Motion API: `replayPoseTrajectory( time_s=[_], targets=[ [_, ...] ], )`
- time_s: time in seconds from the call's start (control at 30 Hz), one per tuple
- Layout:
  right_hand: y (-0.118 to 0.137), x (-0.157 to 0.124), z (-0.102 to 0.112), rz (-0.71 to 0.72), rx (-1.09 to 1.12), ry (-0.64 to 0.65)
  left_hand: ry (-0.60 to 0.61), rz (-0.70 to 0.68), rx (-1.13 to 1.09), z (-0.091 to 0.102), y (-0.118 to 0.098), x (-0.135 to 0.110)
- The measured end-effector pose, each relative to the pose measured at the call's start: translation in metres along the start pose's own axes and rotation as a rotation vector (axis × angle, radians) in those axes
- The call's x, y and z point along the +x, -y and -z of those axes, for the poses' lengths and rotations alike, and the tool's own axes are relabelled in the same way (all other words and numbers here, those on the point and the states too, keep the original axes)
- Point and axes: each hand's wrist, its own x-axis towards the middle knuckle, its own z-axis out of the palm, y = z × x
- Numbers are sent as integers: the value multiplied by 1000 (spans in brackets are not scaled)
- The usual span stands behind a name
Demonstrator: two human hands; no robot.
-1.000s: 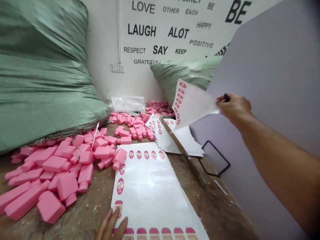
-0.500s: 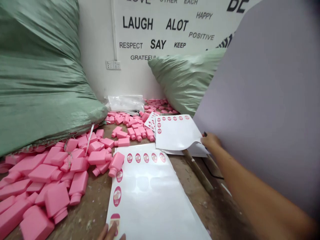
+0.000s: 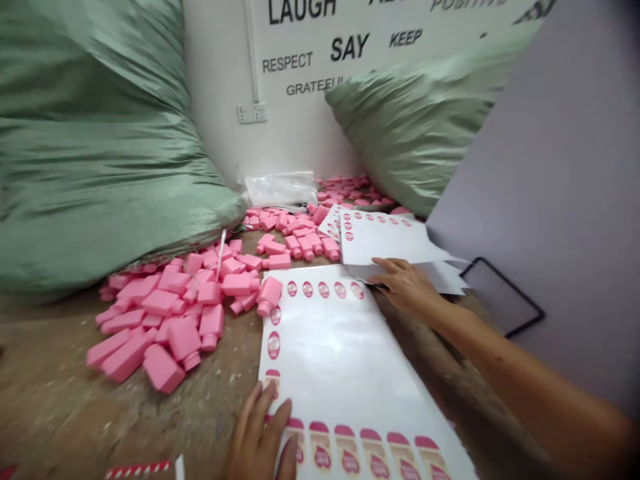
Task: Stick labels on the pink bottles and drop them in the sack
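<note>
A long glossy sticker sheet (image 3: 345,353) with pink labels along its edges lies in front of me on the floor. My left hand (image 3: 260,430) rests on its near left edge, fingers spread. Farther off, to the right, is a smaller pile of sticker sheets (image 3: 385,240) with oval labels. My right hand (image 3: 405,287) has the near edge of its upper sheet between fingers and thumb; the thumb is partly hidden. One pink plastic bottle (image 3: 270,295) lies on the long sheet's far left corner.
Many pink bottles (image 3: 165,303) are heaped on the floor at left, with more toward the wall. Large green sacks (image 3: 100,153) (image 3: 425,127) bulge on both sides. A pale panel (image 3: 560,200) stands at right beside a black metal loop (image 3: 544,315). Clear plastic (image 3: 280,189) lies by the wall.
My right hand has moved from the smaller pile's right corner leftward along its near edge. The view has tilted down and left, bringing more of my left hand and the long sheet into sight.
</note>
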Motion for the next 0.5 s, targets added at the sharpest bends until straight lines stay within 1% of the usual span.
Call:
replayPoseTrajectory(
  time_s=[0.07,0.1,0.17,0.23,0.3,0.33,0.4,0.5],
  targets=[
    [-2,-4,-5,-23,12,8,49,83,-47,9,-7,5],
    [-7,-6,-6,-60,16,0,69,131,-75,14,-10,7],
    [-19,-8,-6,-132,35,-17,112,182,-127,26,-15,15],
    [-30,-12,-5,-184,72,-31,165,214,-157,37,-16,29],
    [-34,-17,-4,-211,118,-34,194,263,-152,44,-12,49],
    [-34,-20,-3,-217,141,-33,198,293,-137,45,-9,62],
    [-30,-26,0,-224,182,-31,196,357,-87,42,1,91],
    [-16,-37,11,-238,214,-64,216,421,-16,25,21,135]
  ],
)
